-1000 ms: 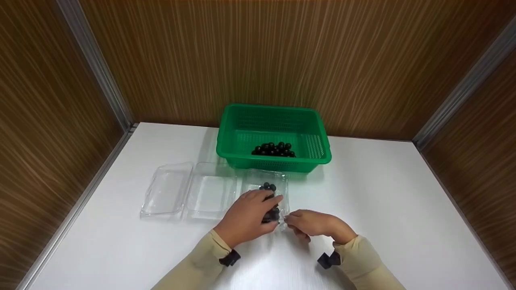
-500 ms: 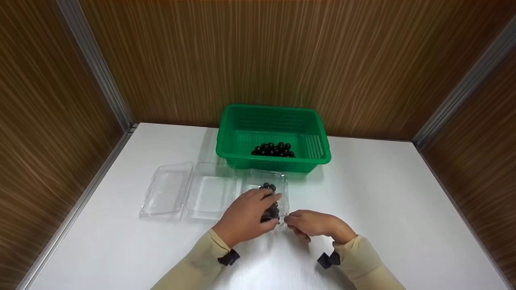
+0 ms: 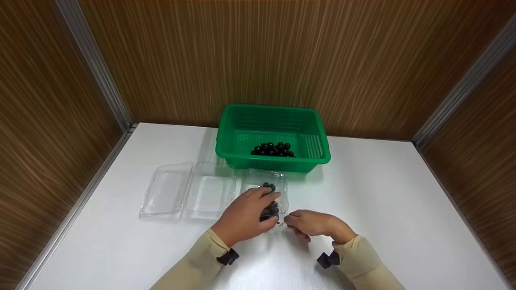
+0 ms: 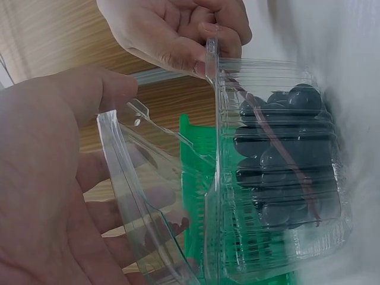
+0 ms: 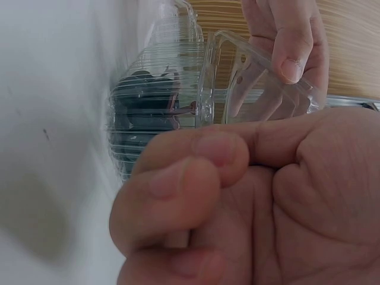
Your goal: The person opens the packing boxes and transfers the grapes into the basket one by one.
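Observation:
A clear plastic clamshell box (image 4: 309, 252) stands in front of the green basket, holding dark grapes (image 4: 276, 160) on a reddish stem. Its lid (image 4: 127, 172) is raised at an angle to the base. My left hand (image 3: 244, 219) grips this lid, thumb on the front edge and fingers spread behind the clear plastic. At the near right corner, my right hand (image 3: 312, 223) pinches the box's rim between thumb and curled fingers. In the head view my left hand hides part of the grapes.
Behind the box, a green basket (image 3: 274, 159) holds more dark grapes (image 3: 272, 150). To the left lies another clear clamshell box (image 3: 211, 193), spread open with no grapes in it. Brown wood-grain panels (image 3: 258, 52) enclose the white table (image 3: 383, 201) at the back and sides.
My left hand has shifted very slightly left with the lid, whose clear edge has moved a little near the grapes. My right hand keeps its place at the rim.

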The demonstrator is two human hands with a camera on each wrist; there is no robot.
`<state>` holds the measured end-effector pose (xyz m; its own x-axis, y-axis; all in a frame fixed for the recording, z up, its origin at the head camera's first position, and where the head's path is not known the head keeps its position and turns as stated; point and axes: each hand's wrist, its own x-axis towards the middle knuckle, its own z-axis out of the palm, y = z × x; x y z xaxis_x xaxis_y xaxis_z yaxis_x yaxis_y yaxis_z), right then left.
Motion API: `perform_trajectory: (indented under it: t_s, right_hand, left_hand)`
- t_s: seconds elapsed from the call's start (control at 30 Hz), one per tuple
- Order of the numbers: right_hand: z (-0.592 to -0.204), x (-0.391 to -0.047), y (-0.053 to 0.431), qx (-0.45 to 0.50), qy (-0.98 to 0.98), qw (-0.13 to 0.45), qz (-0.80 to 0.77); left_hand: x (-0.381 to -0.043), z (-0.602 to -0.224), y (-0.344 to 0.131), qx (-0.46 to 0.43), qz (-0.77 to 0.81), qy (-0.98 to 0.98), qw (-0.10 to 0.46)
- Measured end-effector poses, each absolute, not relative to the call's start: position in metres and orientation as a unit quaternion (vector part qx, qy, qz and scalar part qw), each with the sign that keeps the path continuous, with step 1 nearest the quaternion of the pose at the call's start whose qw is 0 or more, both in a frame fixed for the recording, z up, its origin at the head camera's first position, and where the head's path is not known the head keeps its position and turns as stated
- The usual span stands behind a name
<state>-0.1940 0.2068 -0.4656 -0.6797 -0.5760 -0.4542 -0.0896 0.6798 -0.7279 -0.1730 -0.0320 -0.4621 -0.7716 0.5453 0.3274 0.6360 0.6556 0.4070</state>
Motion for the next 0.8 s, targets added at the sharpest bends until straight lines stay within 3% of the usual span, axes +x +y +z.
perform_trajectory:
  t_s: [0.8]
  right_hand:
    - [-0.462,-0.191,0.209,-0.195,0.849,0.353,-0.342]
  left_hand:
    - [-0.174,-0.453,-0.036,-0.293,-0.305,-0.901,0.098]
